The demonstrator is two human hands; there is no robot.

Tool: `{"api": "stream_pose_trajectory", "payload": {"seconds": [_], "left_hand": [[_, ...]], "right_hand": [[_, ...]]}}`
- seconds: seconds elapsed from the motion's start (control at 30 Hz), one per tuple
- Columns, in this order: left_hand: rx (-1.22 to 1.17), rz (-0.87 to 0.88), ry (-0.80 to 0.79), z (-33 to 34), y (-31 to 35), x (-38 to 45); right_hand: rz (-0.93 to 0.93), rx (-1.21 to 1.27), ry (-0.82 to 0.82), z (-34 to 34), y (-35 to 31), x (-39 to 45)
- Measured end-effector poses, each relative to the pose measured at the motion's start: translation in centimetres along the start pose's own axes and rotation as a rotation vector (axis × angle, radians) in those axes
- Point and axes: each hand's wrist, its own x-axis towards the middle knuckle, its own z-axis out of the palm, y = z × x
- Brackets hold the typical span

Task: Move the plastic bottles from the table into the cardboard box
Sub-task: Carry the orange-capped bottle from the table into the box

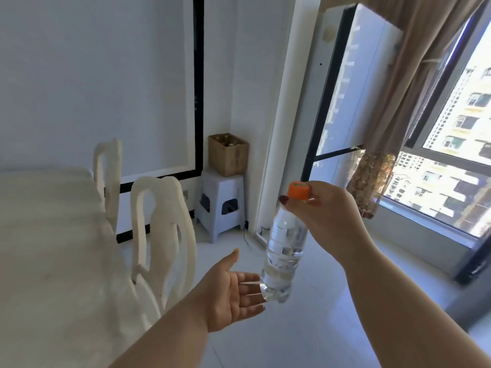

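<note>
Right hand (322, 208) pinches the bottle (284, 251) by its orange cap (299, 190); left hand (233, 290) spreads open, palm up, beneath its base

Both bare forearms reach forward from the near edge into the middle of the view. The right hand (322, 216) is raised, the higher of the two, its wrist bent so the fingers point left; thumb and fingers are pinched together around the top of what it holds, and a dark red thumbnail faces the camera. The left hand (233, 290) sits lower and to the left, palm turned up and toward the right, fingers spread loosely and extended, thumb lifted with a yellow nail. Its fingertips (256, 286) lie just beside, perhaps touching, the bottom of the held item.
</note>
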Motion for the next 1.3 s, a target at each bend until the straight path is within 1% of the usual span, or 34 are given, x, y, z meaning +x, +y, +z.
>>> {"api": "stream_pose_trajectory", "payload": {"seconds": [0.23,0.4,0.63,0.73,0.9,0.97,1.1,1.23,1.3], "left_hand": [[0.063,-0.015,0.036,2.4,6.1,12.6],[0.154,0.013,0.065,3.8,13.5,22.6],[0.109,0.079,0.118,4.4,22.8,34.5],[0.081,0.109,0.153,3.9,26.9,40.2],[-0.048,0.183,0.216,3.6,34.4,49.3],[-0.124,0.219,0.238,3.6,37.3,51.4],[-0.199,0.281,0.233,2.6,43.2,55.8],[-0.243,0.355,0.217,-0.7,51.1,61.1],[-0.223,0.351,0.194,-2.5,54.7,63.7]], "right_hand": [[0.008,0.009,-0.016,1.1,7.5,10.8],[-0.025,-0.014,-0.022,2.6,11.8,21.3],[-0.022,0.046,-0.065,5.7,18.3,36.0],[-0.055,0.092,-0.097,7.9,21.1,42.8],[-0.157,0.130,-0.199,12.3,24.8,55.5],[-0.188,0.133,-0.195,13.6,25.1,59.3],[-0.203,0.159,-0.210,17.3,26.4,67.7],[-0.228,0.141,-0.204,23.6,27.1,77.3],[-0.258,0.154,-0.191,26.6,27.2,81.1]]}}
